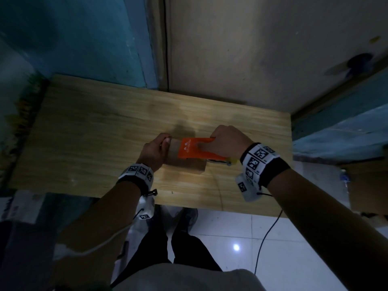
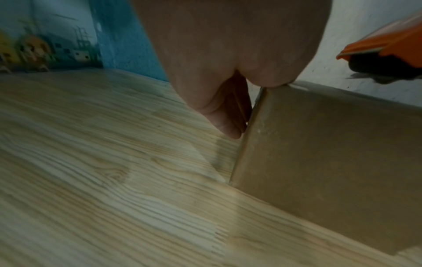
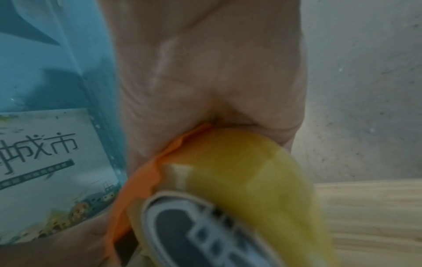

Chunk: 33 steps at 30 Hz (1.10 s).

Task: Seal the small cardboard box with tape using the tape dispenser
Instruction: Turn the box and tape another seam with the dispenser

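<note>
A small brown cardboard box (image 1: pixel 186 166) (image 2: pixel 326 148) stands on the wooden table (image 1: pixel 88 131). My left hand (image 1: pixel 156 149) (image 2: pixel 226 101) holds its left end, thumb on the top edge and fingers curled against the side face. My right hand (image 1: pixel 225 141) (image 3: pixel 210 75) grips the orange tape dispenser (image 1: pixel 192 148) (image 2: pixel 383 45), which lies over the top of the box. In the right wrist view the dispenser's orange body (image 3: pixel 128 195) carries a yellowish tape roll (image 3: pixel 239 171) just below my palm. No tape strip can be made out on the box.
The table (image 2: pixel 102 171) stands against a blue wall (image 1: pixel 88 38) and a beige wall (image 1: pixel 262 49). A poster with printed characters (image 3: pixel 45 162) is on the left wall. A black cable (image 1: pixel 266 238) hangs off the front edge over white floor tiles. My legs are below.
</note>
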Available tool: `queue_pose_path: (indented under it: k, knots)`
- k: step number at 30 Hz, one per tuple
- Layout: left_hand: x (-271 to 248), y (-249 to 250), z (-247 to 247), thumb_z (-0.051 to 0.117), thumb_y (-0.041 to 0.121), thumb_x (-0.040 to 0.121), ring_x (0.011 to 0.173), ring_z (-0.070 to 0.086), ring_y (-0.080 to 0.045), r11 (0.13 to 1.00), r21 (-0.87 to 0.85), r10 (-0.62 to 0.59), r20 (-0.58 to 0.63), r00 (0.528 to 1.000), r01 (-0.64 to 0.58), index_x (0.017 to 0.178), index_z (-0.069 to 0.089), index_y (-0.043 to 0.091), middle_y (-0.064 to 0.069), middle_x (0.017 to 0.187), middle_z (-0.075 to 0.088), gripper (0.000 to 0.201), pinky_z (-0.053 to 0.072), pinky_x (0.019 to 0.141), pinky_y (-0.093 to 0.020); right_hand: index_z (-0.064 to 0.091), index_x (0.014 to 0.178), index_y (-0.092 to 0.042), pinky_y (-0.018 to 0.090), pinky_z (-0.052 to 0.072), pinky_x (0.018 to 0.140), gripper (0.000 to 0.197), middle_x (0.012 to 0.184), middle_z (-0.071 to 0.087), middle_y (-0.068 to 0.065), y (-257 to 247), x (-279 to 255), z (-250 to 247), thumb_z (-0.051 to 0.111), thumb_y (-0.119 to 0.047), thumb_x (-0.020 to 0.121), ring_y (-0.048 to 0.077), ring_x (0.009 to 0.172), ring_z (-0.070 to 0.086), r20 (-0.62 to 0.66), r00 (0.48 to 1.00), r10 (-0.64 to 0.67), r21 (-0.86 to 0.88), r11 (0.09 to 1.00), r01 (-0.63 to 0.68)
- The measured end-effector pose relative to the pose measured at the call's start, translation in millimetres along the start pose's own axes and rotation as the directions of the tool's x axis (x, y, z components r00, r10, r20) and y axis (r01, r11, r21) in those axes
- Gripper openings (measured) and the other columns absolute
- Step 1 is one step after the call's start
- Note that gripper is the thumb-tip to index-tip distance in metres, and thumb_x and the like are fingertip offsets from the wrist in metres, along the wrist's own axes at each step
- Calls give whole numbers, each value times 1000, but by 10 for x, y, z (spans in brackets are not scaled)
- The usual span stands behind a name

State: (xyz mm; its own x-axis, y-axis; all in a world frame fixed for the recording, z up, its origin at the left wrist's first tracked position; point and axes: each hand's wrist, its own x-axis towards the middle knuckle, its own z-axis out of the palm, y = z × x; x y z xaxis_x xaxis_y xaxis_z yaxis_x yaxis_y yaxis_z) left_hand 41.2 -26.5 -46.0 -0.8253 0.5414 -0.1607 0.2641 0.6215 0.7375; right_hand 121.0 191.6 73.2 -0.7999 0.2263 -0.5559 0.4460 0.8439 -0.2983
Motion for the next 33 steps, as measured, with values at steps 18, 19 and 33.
queue_pose_path:
  k: [18, 19, 33]
  knots:
    - [-20, 97, 10, 31, 43, 102, 72, 59, -24, 994, 76, -78, 25, 997, 76, 120, 55, 23, -4, 80, 60, 36, 40, 64, -27, 66, 65, -15, 28, 50, 47, 60, 64, 68, 4, 431, -194, 90, 58, -72, 82, 18, 53, 66, -11, 999, 32, 70, 997, -32]
    - [-23, 105, 8, 30, 44, 102, 72, 59, -24, 993, 81, -84, 30, 996, 81, 120, 54, 23, -4, 81, 60, 36, 41, 64, -28, 67, 67, -15, 27, 51, 45, 59, 64, 68, 4, 468, -217, 91, 59, -70, 83, 18, 52, 66, -7, 999, 41, 94, 995, -40]
    - [-23, 138, 6, 29, 40, 103, 73, 55, -22, 992, 97, -87, 52, 995, 82, 121, 53, 23, -2, 84, 57, 34, 39, 65, -28, 68, 72, -17, 25, 51, 48, 56, 68, 69, 4, 945, -384, 153, 56, -69, 87, 16, 57, 67, 1, 999, 48, 48, 998, -48]
